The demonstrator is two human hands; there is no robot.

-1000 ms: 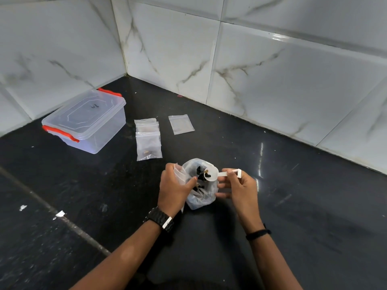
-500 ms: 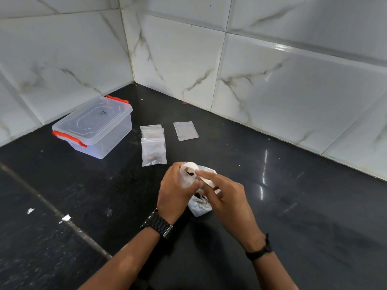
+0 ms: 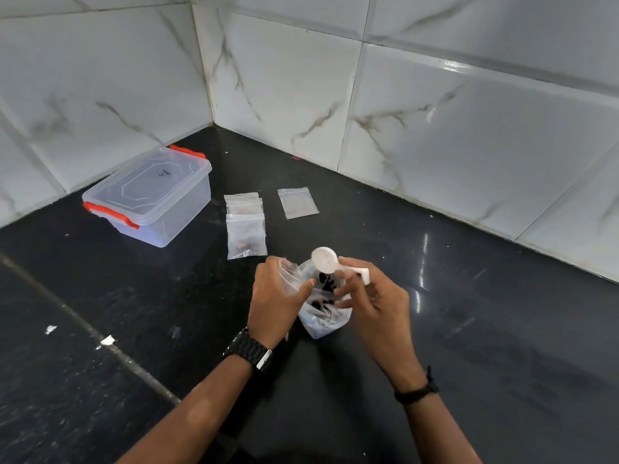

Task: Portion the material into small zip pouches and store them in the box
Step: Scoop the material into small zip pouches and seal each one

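We're mid-portioning — left hand [image 3: 279, 296] pinches pouch [image 3: 290, 274] open over bag [image 3: 323, 313] of dark material. Right hand [image 3: 371, 296] grips scoop [image 3: 325, 259] by handle, bowl raised above bag. Next, we judge: tip scoop into pouch, seal. Box [image 3: 147, 195] lidded, well apart; filled pouches [image 3: 246, 226] beside it.

Soft, even light, glare streaks on the glossy black counter [image 3: 422, 262], wide-angle bending at edges.

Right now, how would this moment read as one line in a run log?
step: scooping | left hand: holds small pouch | right hand: holds white scoop over supply bag | box: lid on
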